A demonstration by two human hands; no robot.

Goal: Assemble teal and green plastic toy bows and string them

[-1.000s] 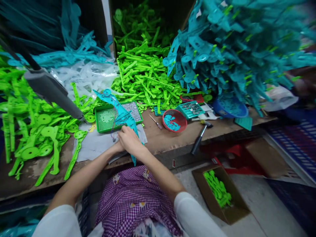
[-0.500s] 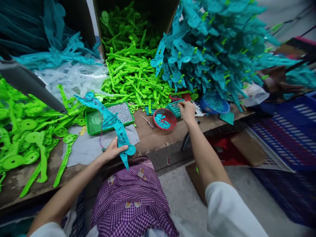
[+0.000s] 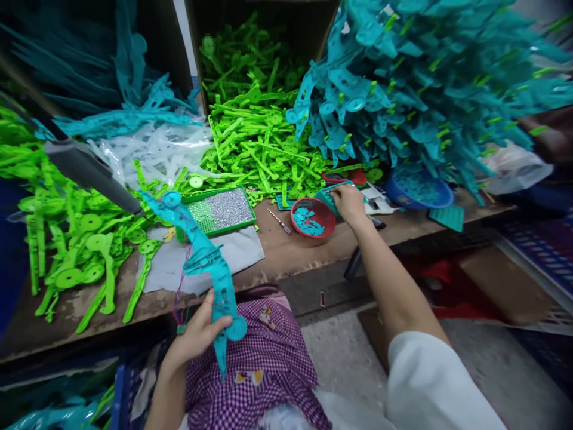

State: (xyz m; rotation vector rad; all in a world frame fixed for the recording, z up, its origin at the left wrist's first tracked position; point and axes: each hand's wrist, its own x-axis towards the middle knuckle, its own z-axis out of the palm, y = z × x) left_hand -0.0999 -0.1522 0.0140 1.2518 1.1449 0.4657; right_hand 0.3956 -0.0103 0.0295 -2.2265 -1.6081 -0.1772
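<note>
Bench point(image 3: 277, 254), brown and worn, stretches across the view. On its right rises a heap of turquoise parts point(image 3: 394, 95), dotted with green tips; left of that, a mound of bright green pieces point(image 3: 264, 143) spills from a dark box. A grey pointed tool point(image 3: 89, 170) slants over more green pieces at the left end. Grey cloth point(image 3: 242, 254) lies near the front edge.

One turquoise part point(image 3: 222, 283) is tilted in the left hand point(image 3: 197, 334), its lower end over a purple checked apron point(image 3: 253, 358), its upper end over the bench. The left fingers grip it, thumb across its face beside a round disc. The right hand point(image 3: 351, 206) is at a teal tray point(image 3: 325, 194), fingers drawn together; whether they pinch anything, I cannot tell.

A green tray point(image 3: 233, 226) holds tiny silvery pieces. A red basket point(image 3: 330, 220) of small turquoise pieces sits just beside the teal tray. A screwdriver point(image 3: 280, 223) lies between green tray and basket. Thin wires point(image 3: 184, 269) trail beside the held part to a little green piece point(image 3: 181, 328) by the left hand.
</note>
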